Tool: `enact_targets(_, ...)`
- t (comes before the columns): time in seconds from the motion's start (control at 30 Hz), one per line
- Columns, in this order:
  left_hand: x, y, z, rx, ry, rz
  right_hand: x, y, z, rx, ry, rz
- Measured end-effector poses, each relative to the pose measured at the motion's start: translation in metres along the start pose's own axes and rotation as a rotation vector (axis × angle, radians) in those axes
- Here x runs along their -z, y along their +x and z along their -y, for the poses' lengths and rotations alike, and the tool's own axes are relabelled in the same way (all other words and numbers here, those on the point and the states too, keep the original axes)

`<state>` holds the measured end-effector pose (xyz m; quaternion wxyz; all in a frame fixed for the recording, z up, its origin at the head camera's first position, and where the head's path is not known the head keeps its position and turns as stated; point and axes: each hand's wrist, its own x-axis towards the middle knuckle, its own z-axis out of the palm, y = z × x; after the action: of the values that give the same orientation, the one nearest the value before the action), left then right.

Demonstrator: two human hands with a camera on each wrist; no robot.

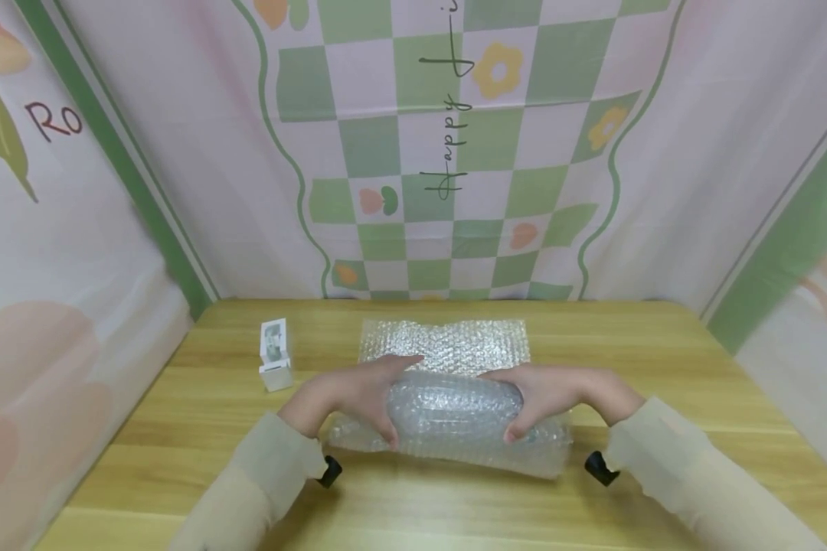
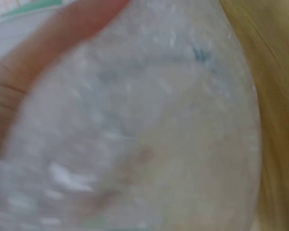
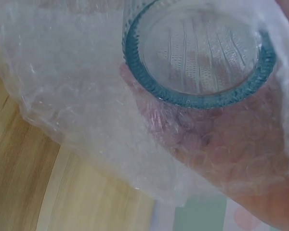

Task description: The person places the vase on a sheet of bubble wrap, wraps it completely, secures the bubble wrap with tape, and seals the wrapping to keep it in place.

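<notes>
A clear ribbed glass [image 3: 197, 100] with a thick bluish round end lies on its side inside a sheet of bubble wrap [image 1: 455, 344]. My left hand [image 1: 365, 390] grips the left part of the bundle, thumb on the near side and fingers over the far side. At the other end, my right hand [image 1: 540, 394] holds it the same way. The wrap covers the glass's middle, and loose wrap juts out past both ends. Part of the sheet lies flat on the far side. The left wrist view is blurred by the wrap [image 2: 183, 144] close up.
A small white box [image 1: 274, 356] with a picture on it stands to the left on the wooden table [image 1: 627, 337]. Behind the table hangs a green-and-white checked cloth [image 1: 430, 264]. Black wrist devices [image 1: 601, 468] sit under the sleeves.
</notes>
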<state>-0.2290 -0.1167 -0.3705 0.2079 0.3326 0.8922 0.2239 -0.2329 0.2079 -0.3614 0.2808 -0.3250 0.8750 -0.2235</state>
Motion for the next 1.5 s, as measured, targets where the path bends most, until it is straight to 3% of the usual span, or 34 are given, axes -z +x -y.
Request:
enact_targets(0.2,-0.002,-0.011,-0.020,-0.054,0.339,-0.170,0.001,0.002,-0.004,0.024,0.004,0.012)
enact_targets(0.33,-0.009,-0.020,-0.034,-0.058,0.430,-0.198,0.002,0.002,-0.004,0.014,0.004,0.019)
enact_targets(0.53,-0.025,-0.025,-0.037,-0.053,0.447,-0.209,0.004,0.002,0.002,-0.037,0.010,0.032)
enact_targets(0.83,-0.051,-0.015,-0.023,-0.051,0.527,-0.342,0.009,0.007,0.001,-0.063,0.021,0.060)
enact_targets(1.07,-0.054,-0.006,-0.011,-0.147,0.553,-0.455,0.012,0.009,0.000,-0.072,0.045,0.080)
enact_targets(1.33,-0.049,0.000,-0.007,-0.141,0.489,-0.412,0.013,0.010,-0.005,-0.105,0.063,0.085)
enact_targets(1.5,-0.050,0.003,-0.007,-0.156,0.512,-0.418,0.009,0.007,-0.012,-0.055,0.103,0.081)
